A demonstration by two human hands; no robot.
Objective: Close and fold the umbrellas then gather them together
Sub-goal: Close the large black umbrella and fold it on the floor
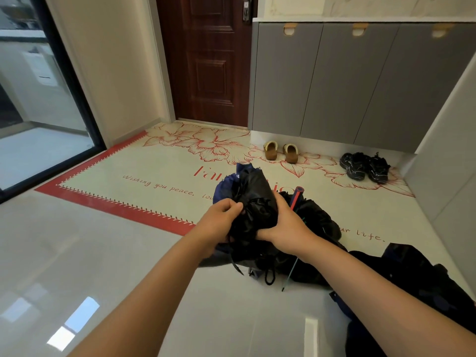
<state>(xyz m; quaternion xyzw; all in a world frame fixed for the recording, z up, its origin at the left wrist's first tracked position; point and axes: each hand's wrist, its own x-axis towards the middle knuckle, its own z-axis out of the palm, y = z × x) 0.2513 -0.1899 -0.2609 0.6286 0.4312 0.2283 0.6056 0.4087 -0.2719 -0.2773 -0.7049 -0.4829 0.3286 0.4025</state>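
Pale glossy floor (77,253) runs up to a red-bordered entrance mat (128,176) before a dark wooden door (208,60), with grey cabinets (347,81), tan slippers (280,152) and black shoes (364,167) along the far side. From the head view, the only 1 given, both hands work a black-and-navy umbrella (253,191) held just above the mat's near edge. The left hand (221,215) has a pinching grip on a fold of canopy cloth; the right hand (283,222) has its grip curled round the bundle's lower part. Beneath and behind them lies a 2nd umbrella (316,217) with a red handle (298,190), and a dark heap (412,279), probably a 3rd, sits at the lower right. To fold well, I judge the right should squeeze the ribs tight while the left lays each loose flap flat in 1 direction, then wraps, so no cloth bulges.
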